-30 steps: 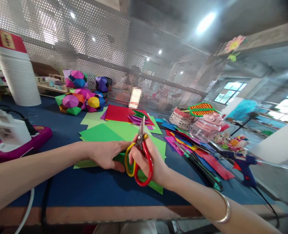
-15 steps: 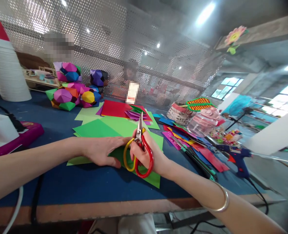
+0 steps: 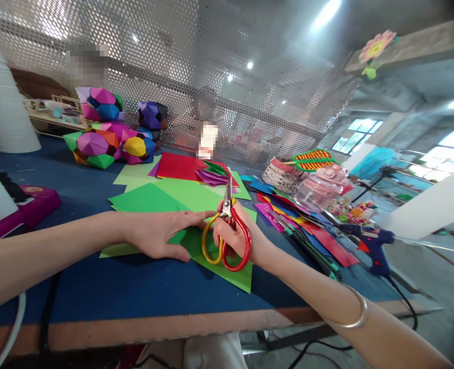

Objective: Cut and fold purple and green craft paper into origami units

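My right hand (image 3: 242,233) is closed around scissors (image 3: 227,207) with one yellow and one red handle loop. The blades point up and away, close together. Beside it, my left hand (image 3: 160,233) lies with its fingers spread on the green sheets (image 3: 146,197), its fingertips near the scissors. More green paper (image 3: 232,274) sticks out below the scissors toward the table's front. Behind the hands are a red sheet (image 3: 179,166) and a small stack of folded purple and green pieces (image 3: 213,176).
Colourful paper balls (image 3: 96,146) and a stack of white cups (image 3: 4,102) stand at the back left. On the right are a pink bottle (image 3: 319,189), a woven basket (image 3: 281,175), paper strips and a blue glue gun (image 3: 375,243).
My right hand and the scissors have moved slightly right. My left hand's fingers are stretched out further, and the two hands are a little farther apart. The camera view has shifted slightly.
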Demonstrator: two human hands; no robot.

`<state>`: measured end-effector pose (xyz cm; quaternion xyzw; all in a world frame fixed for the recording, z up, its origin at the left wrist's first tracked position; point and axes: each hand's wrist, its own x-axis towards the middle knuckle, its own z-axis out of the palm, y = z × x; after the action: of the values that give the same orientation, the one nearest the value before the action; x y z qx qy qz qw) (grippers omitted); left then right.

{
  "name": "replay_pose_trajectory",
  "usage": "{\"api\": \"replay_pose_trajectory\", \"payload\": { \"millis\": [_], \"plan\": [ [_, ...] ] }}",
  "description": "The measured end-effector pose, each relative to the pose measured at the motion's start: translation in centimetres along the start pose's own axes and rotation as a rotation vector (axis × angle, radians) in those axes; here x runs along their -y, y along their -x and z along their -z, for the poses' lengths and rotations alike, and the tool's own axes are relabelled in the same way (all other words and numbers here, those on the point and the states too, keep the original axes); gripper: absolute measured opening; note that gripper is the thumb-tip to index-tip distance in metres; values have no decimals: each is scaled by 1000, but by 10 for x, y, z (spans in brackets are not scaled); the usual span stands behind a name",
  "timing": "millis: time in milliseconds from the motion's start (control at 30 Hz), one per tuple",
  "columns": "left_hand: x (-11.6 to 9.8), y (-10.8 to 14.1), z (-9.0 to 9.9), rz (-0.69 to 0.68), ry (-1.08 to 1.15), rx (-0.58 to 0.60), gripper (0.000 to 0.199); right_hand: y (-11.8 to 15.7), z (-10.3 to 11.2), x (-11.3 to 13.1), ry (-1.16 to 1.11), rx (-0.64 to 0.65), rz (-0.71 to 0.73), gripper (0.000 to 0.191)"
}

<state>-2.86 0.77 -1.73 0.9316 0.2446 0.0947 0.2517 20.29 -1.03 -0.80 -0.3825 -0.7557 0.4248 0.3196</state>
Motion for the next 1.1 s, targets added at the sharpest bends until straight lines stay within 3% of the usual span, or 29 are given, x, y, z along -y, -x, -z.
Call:
{"api": "replay_pose_trajectory", "payload": {
  "millis": [633, 800, 967, 1100],
  "plan": [
    [-1, 0, 0, -23, 68, -11, 92, 13, 33, -11, 52, -111, -127, 24],
    [-2, 0, 1, -4, 69, 12, 95, 10, 16, -1, 40, -85, -96, 20],
    [2, -1, -3, -45, 9, -65, 97, 2, -17, 10, -12, 18, -38, 20],
    [5, -1, -5, -25, -11, -50, 98, -3, -15, 12, 11, 71, -69, 18]
  ]
}}
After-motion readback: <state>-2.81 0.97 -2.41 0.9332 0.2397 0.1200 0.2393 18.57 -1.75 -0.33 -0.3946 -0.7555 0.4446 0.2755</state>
